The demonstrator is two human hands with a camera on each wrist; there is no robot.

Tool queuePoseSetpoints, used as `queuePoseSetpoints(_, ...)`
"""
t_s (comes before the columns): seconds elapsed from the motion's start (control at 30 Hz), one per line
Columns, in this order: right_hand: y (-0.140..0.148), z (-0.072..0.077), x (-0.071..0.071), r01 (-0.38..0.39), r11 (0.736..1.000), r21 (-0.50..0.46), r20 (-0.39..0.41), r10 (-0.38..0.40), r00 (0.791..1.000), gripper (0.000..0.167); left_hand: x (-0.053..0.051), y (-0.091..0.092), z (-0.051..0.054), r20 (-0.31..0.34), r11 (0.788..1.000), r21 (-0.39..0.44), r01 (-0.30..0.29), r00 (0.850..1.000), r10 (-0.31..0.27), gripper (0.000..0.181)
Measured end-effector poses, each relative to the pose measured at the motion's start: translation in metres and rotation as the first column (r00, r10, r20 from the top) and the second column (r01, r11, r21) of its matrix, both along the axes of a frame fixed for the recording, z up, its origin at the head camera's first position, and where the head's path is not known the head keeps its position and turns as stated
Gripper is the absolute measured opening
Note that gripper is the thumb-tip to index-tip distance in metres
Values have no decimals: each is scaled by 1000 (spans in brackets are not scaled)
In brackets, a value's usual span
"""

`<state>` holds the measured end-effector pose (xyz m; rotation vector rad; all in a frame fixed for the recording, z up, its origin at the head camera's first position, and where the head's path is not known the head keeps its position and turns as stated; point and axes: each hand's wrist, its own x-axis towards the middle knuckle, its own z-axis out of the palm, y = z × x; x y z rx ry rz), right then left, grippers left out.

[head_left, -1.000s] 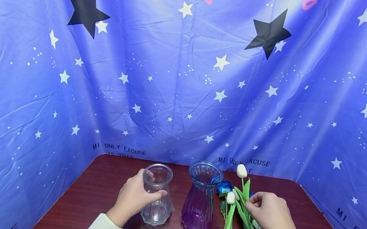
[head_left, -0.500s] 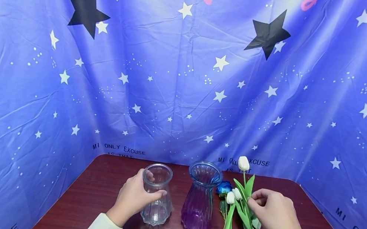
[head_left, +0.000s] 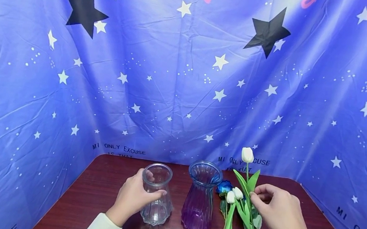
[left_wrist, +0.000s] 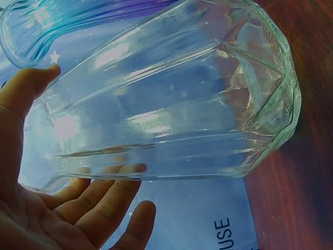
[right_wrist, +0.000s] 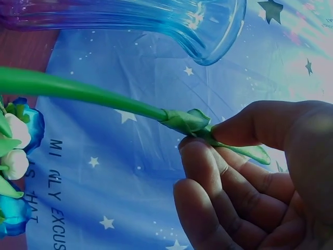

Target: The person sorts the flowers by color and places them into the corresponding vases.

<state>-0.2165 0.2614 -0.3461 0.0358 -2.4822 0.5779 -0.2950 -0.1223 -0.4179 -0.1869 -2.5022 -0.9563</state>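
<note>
My left hand (head_left: 132, 198) holds the neck of a clear glass vase (head_left: 156, 212), which stands upright on the table. In the left wrist view its thumb lies on one side of the glass and its fingers on the other. My right hand (head_left: 282, 214) pinches a white artificial tulip (head_left: 247, 155) between thumb and fingertips, where leaf and stem meet. The right wrist view shows the thick green stem (right_wrist: 104, 99) running out from that pinch; the bloom is out of sight there. The tulip is raised, head up, above other flowers on the table.
Between the hands stands a blue-and-purple glass vase (head_left: 197, 209), close to the clear one. Right of it lie white tulips (head_left: 230, 197) and a blue rose (head_left: 224, 187). A starry blue cloth (head_left: 176, 91) hangs around the dark red table (head_left: 96, 180).
My right hand has risen slightly and shifted right, lifting the tulip so that its bloom stands higher, apart from the others. My left hand and both vases have stayed in place.
</note>
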Motion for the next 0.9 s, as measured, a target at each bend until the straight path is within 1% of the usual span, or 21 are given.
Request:
queuePoseSetpoints(0.17, 0, 2, 3, -6, 1000, -14, -33, 6, 999, 4, 0, -1, 0, 8, 1000, -1, -9, 1000, 9, 68)
queuePoseSetpoints(0.37, -4, 8, 7, -20, 999, -36, -54, 18, 998, 6, -1, -1, 0, 12, 1000, -2, -5, 1000, 5, 70)
queuePoseSetpoints(0.53, -8, 16, 11, -31, 998, -50, -60, 28, 998, 6, -1, 0, -1, 4, 1000, 13, -1, 1000, 1, 70)
queuePoseSetpoints(0.77, -16, 22, 17, -37, 997, -64, -39, 34, 999, 7, 0, -2, 0, 9, 1000, 17, 10, 1000, -10, 69)
queuePoseSetpoints(0.9, -18, 25, 19, -49, 997, -62, -67, 45, 997, 9, -2, -1, -1, 14, 1000, 19, 18, 1000, -19, 68)
